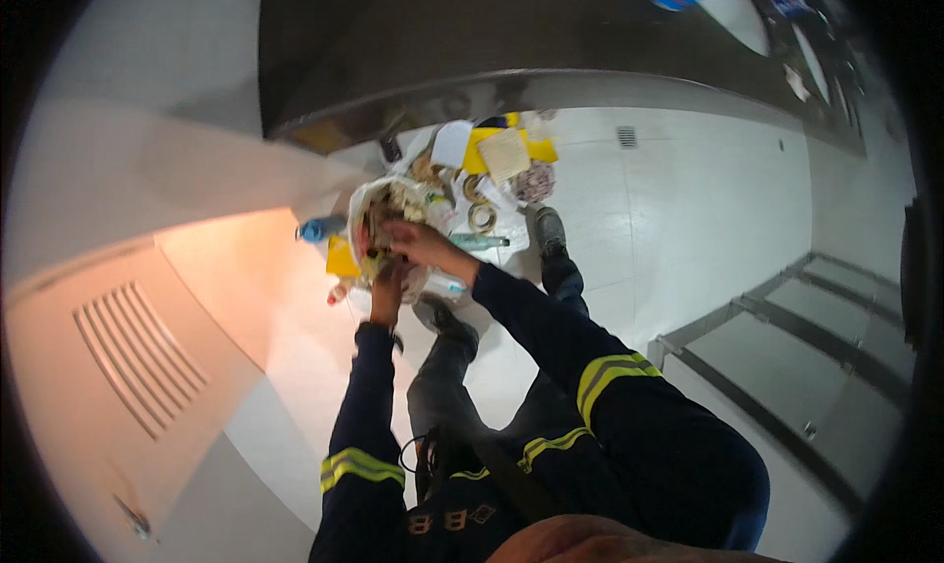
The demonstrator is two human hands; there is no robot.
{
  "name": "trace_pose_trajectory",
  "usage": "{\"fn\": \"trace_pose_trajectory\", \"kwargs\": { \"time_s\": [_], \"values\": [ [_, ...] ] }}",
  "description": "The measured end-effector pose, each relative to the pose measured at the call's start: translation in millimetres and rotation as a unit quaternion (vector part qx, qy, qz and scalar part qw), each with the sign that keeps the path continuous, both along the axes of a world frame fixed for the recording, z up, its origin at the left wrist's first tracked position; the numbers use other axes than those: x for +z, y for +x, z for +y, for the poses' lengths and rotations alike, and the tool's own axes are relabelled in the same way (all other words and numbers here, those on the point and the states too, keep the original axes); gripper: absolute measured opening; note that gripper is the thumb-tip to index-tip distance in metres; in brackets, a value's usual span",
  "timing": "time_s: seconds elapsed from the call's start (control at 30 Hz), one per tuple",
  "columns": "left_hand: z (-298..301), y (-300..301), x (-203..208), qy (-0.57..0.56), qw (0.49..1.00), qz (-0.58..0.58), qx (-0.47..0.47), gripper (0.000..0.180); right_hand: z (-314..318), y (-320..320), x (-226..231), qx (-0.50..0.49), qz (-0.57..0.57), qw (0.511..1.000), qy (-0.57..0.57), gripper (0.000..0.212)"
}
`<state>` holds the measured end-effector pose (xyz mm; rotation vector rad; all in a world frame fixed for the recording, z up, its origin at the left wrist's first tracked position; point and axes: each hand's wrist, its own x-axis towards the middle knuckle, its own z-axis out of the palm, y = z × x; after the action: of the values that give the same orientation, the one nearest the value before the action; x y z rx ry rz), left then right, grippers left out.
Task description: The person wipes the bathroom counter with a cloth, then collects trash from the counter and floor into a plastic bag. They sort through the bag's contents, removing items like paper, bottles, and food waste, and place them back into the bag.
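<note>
A round container lined with a white bag (356, 212) stands on the floor in front of my feet, filled with mixed rubbish (398, 204). My right hand (421, 242) reaches over its near right side, fingers bent down into the contents. At the near edge, my left hand (387, 290) points into the container with its fingers curled. Whatever either hand grips is too small or hidden to make out. Beside the right wrist lies a green bottle (480, 240). A clear plastic piece (447, 284) rests near the container's lower right.
A blue bottle (317, 230), a yellow piece (341, 258) and a red-tipped item (337, 294) lie to the left. Beyond are tape rolls (482, 217), a cream sheet (504, 155) and a patterned bundle (536, 181). A dark counter (442, 42) overhangs the far side. A louvred door (108, 386) stands left.
</note>
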<state>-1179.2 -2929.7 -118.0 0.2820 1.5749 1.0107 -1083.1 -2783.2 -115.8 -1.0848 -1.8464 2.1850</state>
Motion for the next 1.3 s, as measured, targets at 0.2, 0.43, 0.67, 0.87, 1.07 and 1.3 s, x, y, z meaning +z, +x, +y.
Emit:
{"fn": "trace_pose_trajectory", "kwargs": {
  "time_s": [0.2, 0.43, 0.67, 0.87, 1.07, 1.3],
  "values": [
    [-134, 2, 39, 0.177, 0.872, 0.372, -0.266, 0.031, -38, 180, 84, -0.010, -0.142, 0.971, 0.191, 0.051],
    [-188, 102, 139, -0.098, 0.874, 0.162, -0.448, 0.043, -186, 368, 122, 0.381, -0.176, 0.901, 0.112, 0.039],
    [-135, 194, 167, -0.174, 0.885, 0.110, -0.418, 0.038, -128, 422, 151, 0.285, -0.182, 0.920, 0.198, 0.027],
    [-73, 242, 197, -0.175, 0.867, 0.098, -0.457, 0.033, -26, 493, 232, 0.269, -0.157, 0.942, 0.122, 0.030],
    [42, 278, 197, -0.127, 0.800, 0.071, -0.582, 0.029, -5, 555, 239, 0.196, -0.151, 0.962, 0.114, 0.031],
    [300, 231, 290, 0.324, 0.741, 0.558, -0.186, 0.026, 339, 638, 282, -0.382, -0.224, 0.777, 0.447, 0.057]
  ]
}}
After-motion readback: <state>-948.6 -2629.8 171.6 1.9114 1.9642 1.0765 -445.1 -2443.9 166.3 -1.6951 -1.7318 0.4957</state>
